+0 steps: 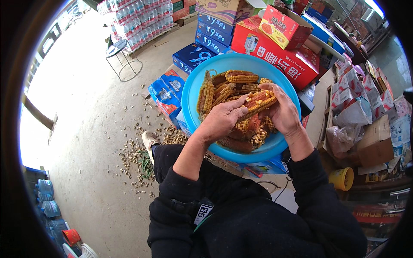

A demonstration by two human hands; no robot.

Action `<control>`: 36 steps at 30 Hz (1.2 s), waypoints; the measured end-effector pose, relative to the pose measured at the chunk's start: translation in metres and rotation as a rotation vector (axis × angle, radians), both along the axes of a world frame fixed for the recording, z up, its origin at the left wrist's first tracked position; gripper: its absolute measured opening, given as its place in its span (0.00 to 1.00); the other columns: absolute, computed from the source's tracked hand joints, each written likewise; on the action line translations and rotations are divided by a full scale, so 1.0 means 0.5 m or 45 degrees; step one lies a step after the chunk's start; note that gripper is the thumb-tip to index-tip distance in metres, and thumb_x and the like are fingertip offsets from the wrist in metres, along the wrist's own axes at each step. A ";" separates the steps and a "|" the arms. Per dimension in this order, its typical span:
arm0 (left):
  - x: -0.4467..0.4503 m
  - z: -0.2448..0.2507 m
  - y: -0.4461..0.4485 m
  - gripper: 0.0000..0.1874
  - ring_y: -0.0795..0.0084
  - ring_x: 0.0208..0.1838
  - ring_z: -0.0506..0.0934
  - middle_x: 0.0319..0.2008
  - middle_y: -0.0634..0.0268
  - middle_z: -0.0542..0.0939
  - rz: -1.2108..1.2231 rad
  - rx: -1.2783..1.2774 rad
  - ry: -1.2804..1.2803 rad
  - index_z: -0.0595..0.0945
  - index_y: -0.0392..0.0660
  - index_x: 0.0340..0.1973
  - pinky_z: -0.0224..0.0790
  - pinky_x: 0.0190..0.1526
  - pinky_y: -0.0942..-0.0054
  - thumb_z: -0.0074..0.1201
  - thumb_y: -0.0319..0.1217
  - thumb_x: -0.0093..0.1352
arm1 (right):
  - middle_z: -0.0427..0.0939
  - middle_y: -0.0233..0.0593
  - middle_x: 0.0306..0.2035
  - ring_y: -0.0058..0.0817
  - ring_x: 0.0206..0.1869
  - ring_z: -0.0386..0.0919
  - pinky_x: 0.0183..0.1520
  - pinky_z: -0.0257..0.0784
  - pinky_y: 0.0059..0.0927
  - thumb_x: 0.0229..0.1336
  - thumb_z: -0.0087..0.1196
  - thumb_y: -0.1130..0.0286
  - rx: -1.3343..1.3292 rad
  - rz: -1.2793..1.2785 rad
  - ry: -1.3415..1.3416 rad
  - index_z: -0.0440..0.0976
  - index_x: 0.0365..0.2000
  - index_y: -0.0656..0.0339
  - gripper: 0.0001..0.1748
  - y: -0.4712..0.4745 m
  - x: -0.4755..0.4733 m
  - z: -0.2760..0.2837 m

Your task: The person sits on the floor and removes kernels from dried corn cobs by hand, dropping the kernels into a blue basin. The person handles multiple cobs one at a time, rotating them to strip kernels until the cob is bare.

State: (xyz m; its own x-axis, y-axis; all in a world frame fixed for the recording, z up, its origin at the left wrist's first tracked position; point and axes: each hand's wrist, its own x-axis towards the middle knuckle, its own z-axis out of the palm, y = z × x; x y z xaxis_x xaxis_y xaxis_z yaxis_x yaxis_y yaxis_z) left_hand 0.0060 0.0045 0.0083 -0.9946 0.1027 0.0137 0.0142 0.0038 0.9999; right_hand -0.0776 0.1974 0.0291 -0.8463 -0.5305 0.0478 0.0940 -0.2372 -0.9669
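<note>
Between my two hands is a dried corn cob (262, 106), partly stripped, with loose kernels lying on its bare reddish side. My left hand (222, 118) grips its lower left end, the thumb on top. Around its upper right end curl the fingers of my right hand (284, 108). Both hands are above a round blue plastic basin (193, 121). Several yellow dried corn cobs (242, 76) lie at the basin's far side. Nearer me are stripped cobs (235, 144) and a small heap of loose kernels (258, 137). My palms are hidden.
Blue cartons (211, 32) and a red drink carton (274, 48) stand beyond the basin. Shells or husks (135, 161) litter the floor at left. A metal-legged stool (117, 48) stands farther off. To the right are a yellow bucket (342, 179) and a cardboard box (376, 137).
</note>
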 end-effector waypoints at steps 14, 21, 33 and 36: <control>0.001 0.004 0.001 0.24 0.69 0.61 0.73 0.59 0.57 0.78 0.028 -0.106 0.050 0.74 0.38 0.62 0.61 0.64 0.73 0.52 0.37 0.74 | 0.78 0.33 0.40 0.18 0.39 0.78 0.34 0.77 0.19 0.65 0.57 0.63 0.298 -0.063 0.235 0.75 0.46 0.62 0.15 0.001 0.001 -0.006; 0.007 0.010 0.006 0.22 0.69 0.55 0.76 0.52 0.58 0.82 0.028 -0.239 0.013 0.77 0.37 0.59 0.65 0.60 0.73 0.53 0.38 0.74 | 0.78 0.33 0.40 0.18 0.40 0.77 0.40 0.74 0.19 0.65 0.57 0.66 0.355 -0.024 0.206 0.75 0.45 0.63 0.13 0.003 -0.017 -0.018; -0.014 -0.015 0.002 0.19 0.82 0.36 0.78 0.35 0.67 0.85 0.184 0.113 -0.073 0.86 0.40 0.45 0.73 0.38 0.78 0.56 0.44 0.71 | 0.79 0.40 0.43 0.26 0.48 0.78 0.49 0.76 0.26 0.71 0.46 0.67 0.138 -0.005 0.098 0.73 0.47 0.65 0.13 -0.005 0.006 0.005; -0.009 -0.011 0.001 0.16 0.83 0.39 0.79 0.36 0.67 0.86 0.255 0.184 -0.026 0.88 0.41 0.43 0.73 0.43 0.79 0.62 0.41 0.69 | 0.80 0.39 0.41 0.24 0.43 0.78 0.50 0.73 0.26 0.72 0.46 0.68 0.094 0.091 0.197 0.76 0.43 0.66 0.12 0.000 -0.001 0.000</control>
State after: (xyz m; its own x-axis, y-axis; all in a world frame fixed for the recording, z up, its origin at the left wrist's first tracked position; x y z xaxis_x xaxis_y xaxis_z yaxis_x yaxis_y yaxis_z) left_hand 0.0016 0.0051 0.0025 -0.9952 -0.0980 -0.0066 0.0071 -0.1387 0.9903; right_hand -0.0782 0.1974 0.0293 -0.7921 -0.5957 0.1335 -0.0432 -0.1634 -0.9856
